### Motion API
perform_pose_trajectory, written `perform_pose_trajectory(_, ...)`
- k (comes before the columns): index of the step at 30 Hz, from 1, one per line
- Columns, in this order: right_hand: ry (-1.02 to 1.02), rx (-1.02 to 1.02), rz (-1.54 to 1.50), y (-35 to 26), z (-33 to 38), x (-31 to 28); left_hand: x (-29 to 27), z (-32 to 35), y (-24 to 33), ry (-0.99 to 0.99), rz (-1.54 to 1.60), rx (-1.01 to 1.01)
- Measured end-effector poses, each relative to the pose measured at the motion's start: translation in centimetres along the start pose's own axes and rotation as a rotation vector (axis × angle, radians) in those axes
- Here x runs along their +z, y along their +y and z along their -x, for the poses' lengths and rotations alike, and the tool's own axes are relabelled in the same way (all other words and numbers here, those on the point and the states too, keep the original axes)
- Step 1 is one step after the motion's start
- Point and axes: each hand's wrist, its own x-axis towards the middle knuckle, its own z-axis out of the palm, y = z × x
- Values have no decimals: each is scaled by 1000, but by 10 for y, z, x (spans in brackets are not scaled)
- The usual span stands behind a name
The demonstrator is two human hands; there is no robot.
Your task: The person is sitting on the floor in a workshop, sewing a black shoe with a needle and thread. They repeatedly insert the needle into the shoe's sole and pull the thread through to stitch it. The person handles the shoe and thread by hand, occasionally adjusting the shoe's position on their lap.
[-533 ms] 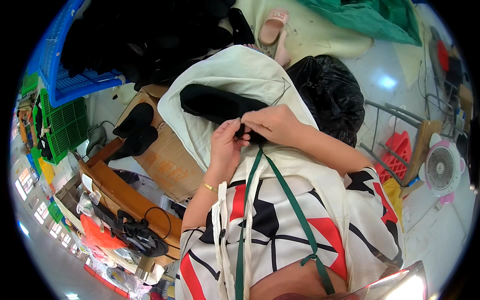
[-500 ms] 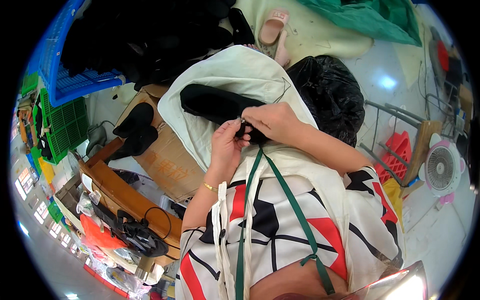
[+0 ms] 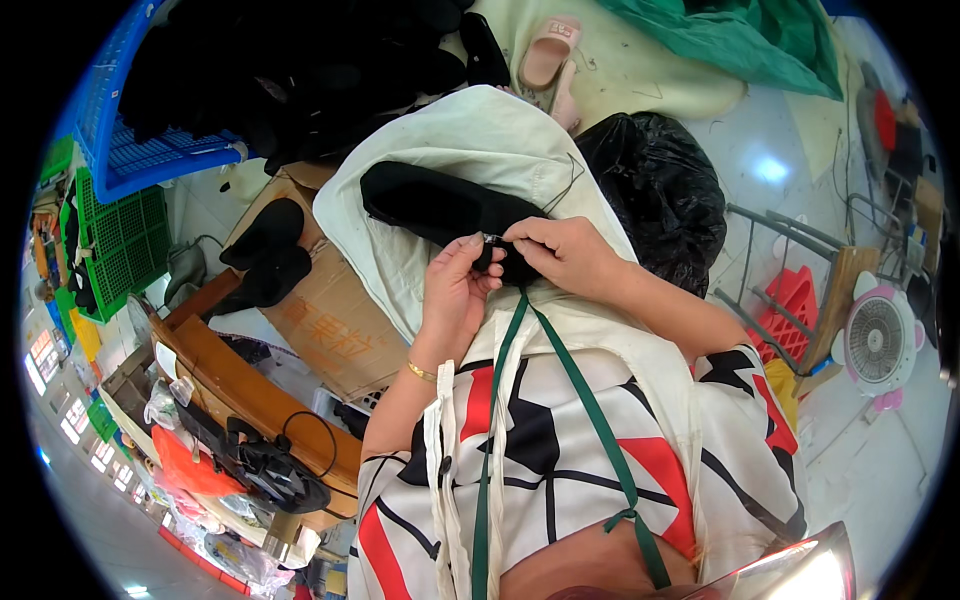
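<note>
A black shoe (image 3: 425,203) lies across my lap on a white cloth (image 3: 470,130), its toe pointing to the left. My left hand (image 3: 458,285) is closed, thumb and fingers pinching a black strap near the shoe's right end. A small shiny metal piece (image 3: 491,239), which looks like a buckle, shows at those fingertips. Just to its right, my right hand (image 3: 570,252) is closed in a pinch at the strap's edge. What exactly the right fingertips grip is too small to make out.
Black shoes (image 3: 300,70) fill a blue crate (image 3: 95,130) at the far left. Another black pair (image 3: 270,250) rests by a cardboard box (image 3: 345,325). A black plastic bag (image 3: 655,190) stands right of my lap, with a stool (image 3: 835,300) and fan (image 3: 880,340) beyond.
My right hand has shifted slightly down and right, its fingers drawing back from over the shoe into a pinch beside the metal piece. My left hand has stayed nearly in place.
</note>
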Motion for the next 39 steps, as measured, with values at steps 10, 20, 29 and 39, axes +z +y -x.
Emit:
perform_pose_trajectory(10,-12,2,39,3,-2,1,-1,-1,0,1,26,-4)
perform_pose_trajectory(20,-18,1,54,2,-2,-1,-1,-2,-1,-9,31,-7)
perform_pose_trajectory(29,-84,107,-43,-2,-5,-4,3,3,-4,1,-11,47)
perform_pose_trajectory(39,-253,472,-413,-2,-7,-7,3,7,-8,3,-129,91)
